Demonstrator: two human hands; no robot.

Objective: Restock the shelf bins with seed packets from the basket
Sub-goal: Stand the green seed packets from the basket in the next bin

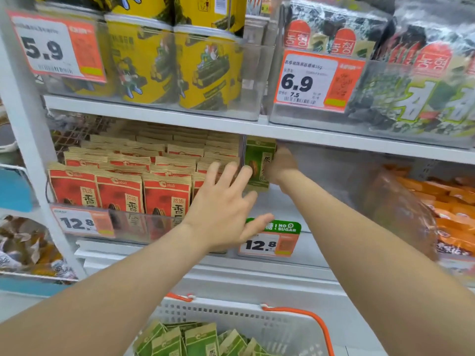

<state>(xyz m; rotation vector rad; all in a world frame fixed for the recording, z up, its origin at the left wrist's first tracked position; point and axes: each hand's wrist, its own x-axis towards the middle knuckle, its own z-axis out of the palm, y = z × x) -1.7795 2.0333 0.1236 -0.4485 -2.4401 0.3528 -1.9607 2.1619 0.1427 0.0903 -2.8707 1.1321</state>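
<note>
— What's the furniture here?
— White, brightly lit: an upright post [38, 150] at left, a shelf board [180, 119] running across.
— Behind it?
— Wire mesh [74, 129] at the back.

Bare left forearm [123, 281] and left hand [221, 209], bare right forearm [359, 240] and right hand [281, 165]

One green seed packet [258, 163] stands upright in a clear shelf bin [311, 249]
The packet, gripped by the right hand [281, 164], sits at the bin's back left against the divider; more green packets [200, 340] lie jumbled in the white, orange-handled basket [295, 327] below.
</note>
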